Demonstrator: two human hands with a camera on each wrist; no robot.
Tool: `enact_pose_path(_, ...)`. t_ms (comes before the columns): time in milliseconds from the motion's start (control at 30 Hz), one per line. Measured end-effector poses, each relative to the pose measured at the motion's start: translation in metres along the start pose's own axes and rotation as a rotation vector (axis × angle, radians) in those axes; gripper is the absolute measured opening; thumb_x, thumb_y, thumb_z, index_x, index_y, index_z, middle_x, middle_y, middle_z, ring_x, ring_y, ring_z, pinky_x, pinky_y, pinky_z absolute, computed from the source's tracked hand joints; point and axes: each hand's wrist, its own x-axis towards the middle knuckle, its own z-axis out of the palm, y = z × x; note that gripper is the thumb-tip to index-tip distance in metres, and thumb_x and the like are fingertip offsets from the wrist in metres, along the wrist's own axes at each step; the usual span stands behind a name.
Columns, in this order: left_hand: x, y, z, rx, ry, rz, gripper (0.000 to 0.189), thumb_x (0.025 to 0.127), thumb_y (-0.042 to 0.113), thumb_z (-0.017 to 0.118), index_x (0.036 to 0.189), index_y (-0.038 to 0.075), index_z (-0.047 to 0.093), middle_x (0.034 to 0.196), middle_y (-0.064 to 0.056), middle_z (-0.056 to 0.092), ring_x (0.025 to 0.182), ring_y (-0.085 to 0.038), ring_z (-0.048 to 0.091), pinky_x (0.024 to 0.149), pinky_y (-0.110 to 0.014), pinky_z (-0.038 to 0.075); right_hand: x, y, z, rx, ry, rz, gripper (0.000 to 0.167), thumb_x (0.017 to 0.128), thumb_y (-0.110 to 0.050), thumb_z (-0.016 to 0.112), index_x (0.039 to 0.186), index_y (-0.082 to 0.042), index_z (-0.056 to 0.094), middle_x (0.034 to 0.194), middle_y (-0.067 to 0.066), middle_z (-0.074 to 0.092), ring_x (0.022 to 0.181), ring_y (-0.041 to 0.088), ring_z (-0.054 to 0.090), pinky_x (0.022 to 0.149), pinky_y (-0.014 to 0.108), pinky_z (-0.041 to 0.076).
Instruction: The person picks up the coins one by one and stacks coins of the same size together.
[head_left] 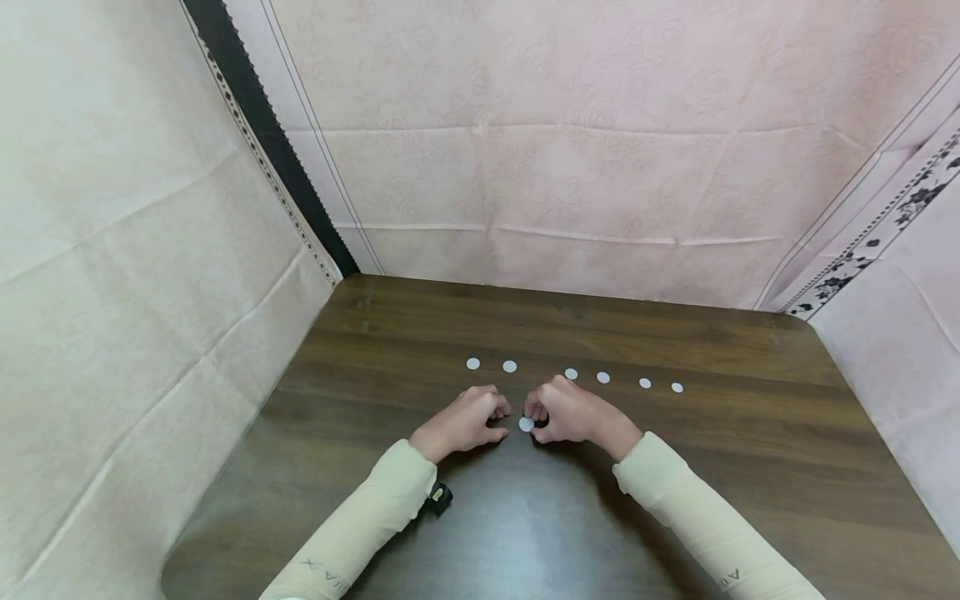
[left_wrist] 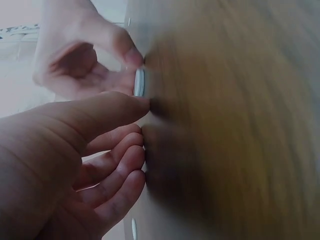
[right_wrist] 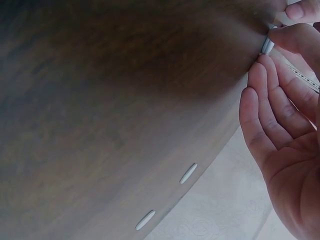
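Between the two hands, a small round white disc [head_left: 527,424] lies on the wooden table; edge-on in the left wrist view, the disc [left_wrist: 139,82] shows a layered rim. My right hand [head_left: 573,412] pinches it at the edge, thumb on the near side and fingertips on the far side; the right wrist view also has the disc [right_wrist: 268,46] between thumb and fingers. Just left of it, my left hand [head_left: 467,419] rests its fingertips on the tabletop, fingers loosely bent and thumb apart, with nothing held.
Several more white discs lie in a row beyond the hands, from one disc [head_left: 473,363] on the left to another [head_left: 677,387] on the right. The brown table [head_left: 337,467] meets pale patterned cloth [head_left: 570,183] at the back and sides. A small black device [head_left: 440,498] sits at the left sleeve.
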Motion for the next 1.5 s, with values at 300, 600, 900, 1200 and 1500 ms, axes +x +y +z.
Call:
enact_pose_path(300, -0.016, -0.025, -0.015, -0.059, 0.033, -0.051, 0.023, 0.093, 0.015, 0.082, 0.111, 0.003, 0.075, 0.105, -0.008, 0.069, 0.097, -0.02, 0.069, 0.09, -0.037, 0.059, 0.0, -0.001, 0.0, -0.004, 0.012, 0.001, 0.011, 0.078, -0.009, 0.084, 0.087, -0.009, 0.076, 0.079, -0.002, 0.075, 0.073, 0.007, 0.069, 0.07, 0.019, 0.056)
enact_pose_path(600, -0.014, -0.053, -0.027, -0.064, 0.064, -0.142, 0.023, 0.091, 0.015, 0.083, 0.108, 0.002, 0.076, 0.104, -0.008, 0.071, 0.096, -0.019, 0.069, 0.09, -0.035, 0.059, -0.001, -0.001, 0.001, 0.003, 0.006, 0.015, 0.012, 0.079, -0.009, 0.085, 0.087, -0.009, 0.076, 0.081, -0.002, 0.075, 0.074, 0.006, 0.069, 0.071, 0.019, 0.057)
enact_pose_path(900, 0.004, -0.075, -0.037, -0.053, 0.079, -0.206, 0.024, 0.093, 0.017, 0.081, 0.111, 0.002, 0.076, 0.105, -0.009, 0.072, 0.098, -0.02, 0.069, 0.092, -0.036, 0.059, -0.001, -0.001, 0.001, 0.006, -0.003, 0.026, 0.012, 0.08, -0.009, 0.085, 0.088, -0.009, 0.076, 0.082, -0.002, 0.076, 0.075, 0.005, 0.068, 0.072, 0.02, 0.057)
enact_pose_path(1200, 0.03, -0.087, -0.044, -0.037, 0.069, -0.219, 0.023, 0.094, 0.018, 0.079, 0.111, 0.001, 0.075, 0.105, -0.01, 0.072, 0.097, -0.021, 0.067, 0.091, -0.037, 0.059, -0.001, 0.0, 0.002, -0.001, 0.008, 0.015, 0.012, 0.079, -0.009, 0.085, 0.088, -0.009, 0.077, 0.082, -0.002, 0.076, 0.076, 0.006, 0.069, 0.072, 0.02, 0.057)
enact_pose_path(1500, 0.052, -0.089, -0.051, -0.023, -0.033, -0.179, 0.019, 0.097, 0.017, 0.077, 0.109, 0.003, 0.075, 0.107, -0.008, 0.073, 0.098, -0.018, 0.067, 0.091, -0.034, 0.059, 0.0, 0.002, 0.001, -0.003, 0.003, 0.022, 0.011, 0.08, -0.01, 0.084, 0.088, -0.009, 0.077, 0.082, -0.002, 0.075, 0.075, 0.005, 0.067, 0.072, 0.02, 0.057)
